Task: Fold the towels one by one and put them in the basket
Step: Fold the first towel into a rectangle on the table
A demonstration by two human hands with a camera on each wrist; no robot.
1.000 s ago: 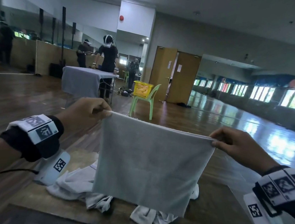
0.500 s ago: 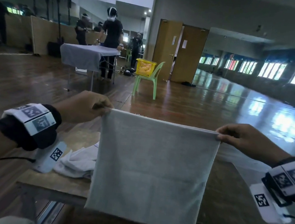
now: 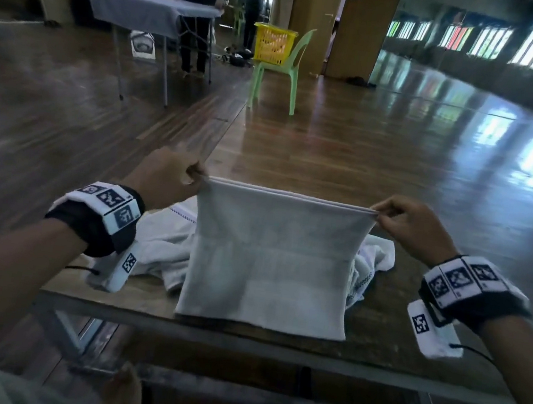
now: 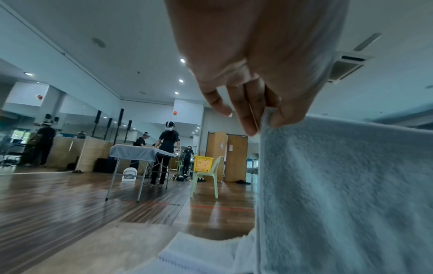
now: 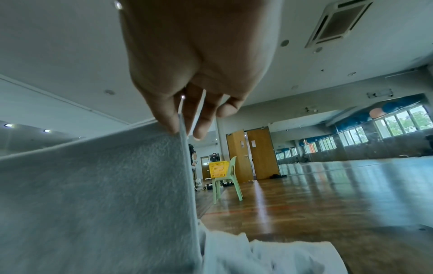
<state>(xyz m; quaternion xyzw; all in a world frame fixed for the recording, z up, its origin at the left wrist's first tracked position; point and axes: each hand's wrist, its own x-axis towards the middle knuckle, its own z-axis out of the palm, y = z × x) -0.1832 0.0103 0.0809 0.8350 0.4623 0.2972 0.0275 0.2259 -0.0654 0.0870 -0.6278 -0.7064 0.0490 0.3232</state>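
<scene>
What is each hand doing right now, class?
Left hand: pinching the towel at its top left corner.
Right hand: pinching the towel's top right corner.

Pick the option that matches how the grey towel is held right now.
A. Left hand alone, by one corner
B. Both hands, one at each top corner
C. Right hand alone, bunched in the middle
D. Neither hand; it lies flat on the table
B: the left hand and the right hand each pinch a top corner of the grey towel, stretching its top edge between them.
</scene>
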